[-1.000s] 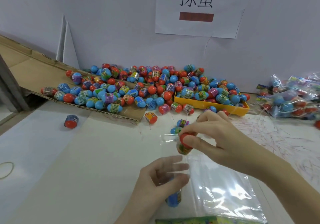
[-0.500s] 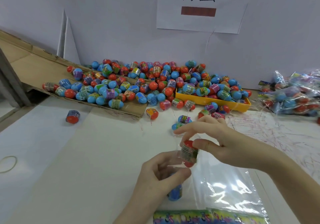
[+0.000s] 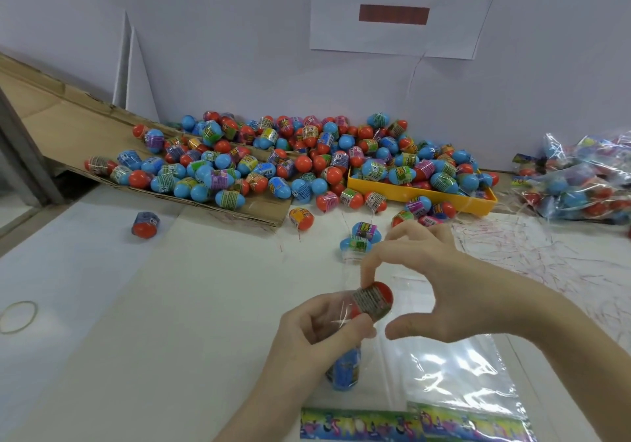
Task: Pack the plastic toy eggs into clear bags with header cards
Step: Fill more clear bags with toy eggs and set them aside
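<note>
Feeding step: I am passing one red egg (image 3: pixel 374 299) into the mouth of the clear bag (image 3: pixel 454 370), which I judge to be the step in hand.
Left hand (image 3: pixel 317 335): fingers and thumb curled round the bag's mouth, pinching the film so the opening stays gathered and upright for loading.
Right hand (image 3: pixel 433 291): arched over the mouth, index fingertip resting on the egg's top, thumb just below and apart from it; fingers loosely bent, clamping nothing that I can confirm.
Egg position: at the bag's mouth, wrapped by film, touching the left thumb.
Bag contents: one blue egg (image 3: pixel 345 371) already sits lower in the bag, under the left hand.
Header card (image 3: pixel 413 424): at the bag's near end, flat on the worktop (image 3: pixel 170 305).
Supply: loose egg pile (image 3: pixel 273 164) on the cardboard ramp (image 3: pixel 51 117) and in the yellow tray (image 3: pixel 423 199), within reach ahead.
Finished packs (image 3: pixel 580 182): stacked far right.
</note>
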The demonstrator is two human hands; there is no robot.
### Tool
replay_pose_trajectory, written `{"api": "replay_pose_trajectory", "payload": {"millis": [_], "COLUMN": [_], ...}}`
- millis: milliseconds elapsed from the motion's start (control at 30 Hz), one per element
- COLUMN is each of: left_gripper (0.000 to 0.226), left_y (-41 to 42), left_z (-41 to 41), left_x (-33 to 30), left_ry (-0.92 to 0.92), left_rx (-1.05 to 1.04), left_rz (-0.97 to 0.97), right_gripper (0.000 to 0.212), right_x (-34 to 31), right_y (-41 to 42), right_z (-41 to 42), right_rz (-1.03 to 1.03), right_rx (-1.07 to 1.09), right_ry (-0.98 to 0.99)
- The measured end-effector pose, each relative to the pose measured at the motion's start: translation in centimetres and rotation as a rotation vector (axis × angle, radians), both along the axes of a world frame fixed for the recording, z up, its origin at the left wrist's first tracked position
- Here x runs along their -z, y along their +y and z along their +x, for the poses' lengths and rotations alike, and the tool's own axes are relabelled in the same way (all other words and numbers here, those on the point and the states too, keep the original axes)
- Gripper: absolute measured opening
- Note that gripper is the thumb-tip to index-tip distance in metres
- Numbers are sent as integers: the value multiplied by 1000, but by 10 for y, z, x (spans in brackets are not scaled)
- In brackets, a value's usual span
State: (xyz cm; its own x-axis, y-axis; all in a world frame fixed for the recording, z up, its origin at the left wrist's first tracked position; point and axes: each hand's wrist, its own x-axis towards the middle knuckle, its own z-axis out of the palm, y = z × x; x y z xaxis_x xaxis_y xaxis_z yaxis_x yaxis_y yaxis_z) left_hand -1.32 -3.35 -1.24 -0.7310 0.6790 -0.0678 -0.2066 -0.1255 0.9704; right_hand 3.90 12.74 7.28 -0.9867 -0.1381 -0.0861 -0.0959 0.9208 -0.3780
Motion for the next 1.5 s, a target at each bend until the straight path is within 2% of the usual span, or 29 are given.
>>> {"api": "replay_pose_trajectory", "payload": {"millis": [200, 367, 533, 600, 633, 700, 733, 767, 800, 900, 967, 1033, 1100, 1167, 1300, 1367, 1433, 1500], "left_gripper": [37, 49, 50, 53, 56, 56, 55, 53, 52, 52, 52, 52, 53, 55, 53, 52, 50, 51], "left_y": [0, 1, 0, -1, 0, 0, 0, 0, 0, 0, 1, 1, 0, 0, 1, 2, 1, 0], "left_z": [1, 0, -1, -1, -1, -2, -2, -1, -1, -1, 0, -1, -1, -2, -3, -2, -1, 0], "left_x": [-1, 1, 1, 2, 2, 2, 2, 2, 1, 0, 0, 1, 1, 2, 2, 2, 2, 1], "left_ry": [-24, -40, -39, -73, -98, -117, -107, -96, -85, -65, -64, -63, -61, -62, -73, -89, -107, -111], "left_rx": [3, -13, -28, -34, -33, -26, -21, -14, -9, 6, 11, 15, 22, 24, 27, 21, 18, 20], "left_rz": [28, 15, 1, 15, 31, 40, 33, 28, 25, 20, 21, 18, 13, 8, 8, 16, 29, 40], "right_gripper": [31, 20, 27, 31, 32, 20, 10, 4, 5, 36, 45, 42, 38, 35, 22, 18, 20, 31], "right_x": [-3, 2, 12, 10, 9, 9, 13, 17, 23, 53, 70, 76, 79, 74, 42, 24, 8, -5], "right_y": [-5, -9, -8, -3, 2, 14, 22, 27, 31, 39, 38, 35, 35, 34, 25, 18, 11, 1], "right_z": [-2, -1, -1, -1, -5, -16, -25, -34, -42, -55, -61, -63, -63, -59, -44, -34, -24, -16], "right_rz": [142, 139, 139, -17, -162, -544, -637, -569, -415, 53, 280, 410, 442, 291, -423, -645, -743, -700], "right_rx": [-121, -134, -184, -152, -70, 227, 375, 468, 503, 418, 331, 289, 274, 314, 544, 566, 513, 403], "right_ry": [52, 29, -7, 12, 82, 350, 464, 513, 483, 250, 267, 330, 385, 453, 572, 577, 562, 507]}}
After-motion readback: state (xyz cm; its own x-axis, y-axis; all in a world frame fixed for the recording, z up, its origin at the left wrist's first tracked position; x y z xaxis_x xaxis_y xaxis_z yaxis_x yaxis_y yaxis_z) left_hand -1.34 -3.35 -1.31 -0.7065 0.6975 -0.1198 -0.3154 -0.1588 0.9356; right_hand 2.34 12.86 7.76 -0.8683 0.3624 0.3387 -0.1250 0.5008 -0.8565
